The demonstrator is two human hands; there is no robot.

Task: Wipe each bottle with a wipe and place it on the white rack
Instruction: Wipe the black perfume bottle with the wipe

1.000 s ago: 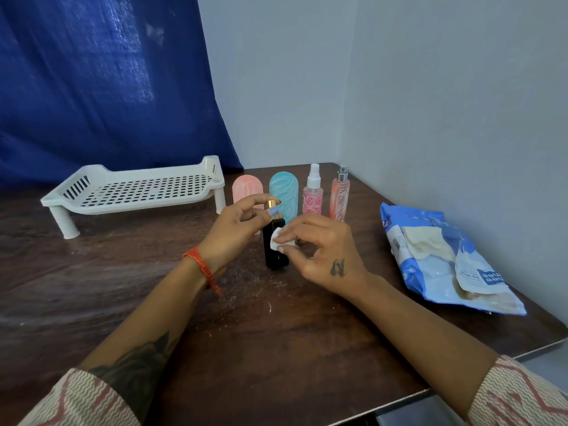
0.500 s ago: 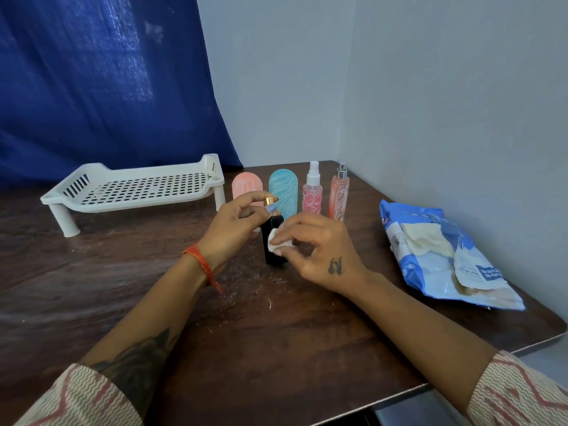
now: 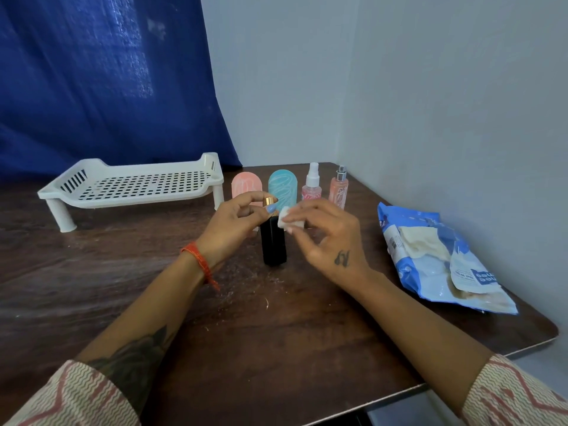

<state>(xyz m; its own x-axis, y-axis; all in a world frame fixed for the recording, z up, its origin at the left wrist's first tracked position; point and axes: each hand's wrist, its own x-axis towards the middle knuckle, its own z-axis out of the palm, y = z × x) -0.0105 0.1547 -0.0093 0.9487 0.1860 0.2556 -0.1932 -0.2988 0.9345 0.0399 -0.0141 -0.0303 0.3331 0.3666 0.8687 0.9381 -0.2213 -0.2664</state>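
The black bottle (image 3: pixel 273 241) stands upright on the dark wooden worktop (image 3: pixel 276 348), right in the middle of the action. The left hand (image 3: pixel 236 229) has its grip pinched on the bottle's gold cap (image 3: pixel 269 200), thumb and forefinger curled around the top and steadying it. The right hand (image 3: pixel 325 238) comes in from the other side with its grip clamped on a small folded white wipe (image 3: pixel 287 221), held between thumb and fingertips and sitting just at the bottle's shoulder, beside the cap (whether the wipe actually touches the glass is hard to say from here).

Behind the hands a row of four waits near the back of the worktop: a pink capsule-shaped bottle (image 3: pixel 246 186), a teal capsule-shaped bottle (image 3: pixel 282 187), a pink spray bottle with a white top (image 3: pixel 312 187), and a peach spray bottle with a silver top (image 3: pixel 339 189), all upright and side by side.

Over on the left, the white rack (image 3: pixel 135 186) stands on its legs, well apart from the black bottle, with none of the bottles on it. Off to the right lies a blue pack of wipes (image 3: pixel 430 259), flap open, pale wipes showing.
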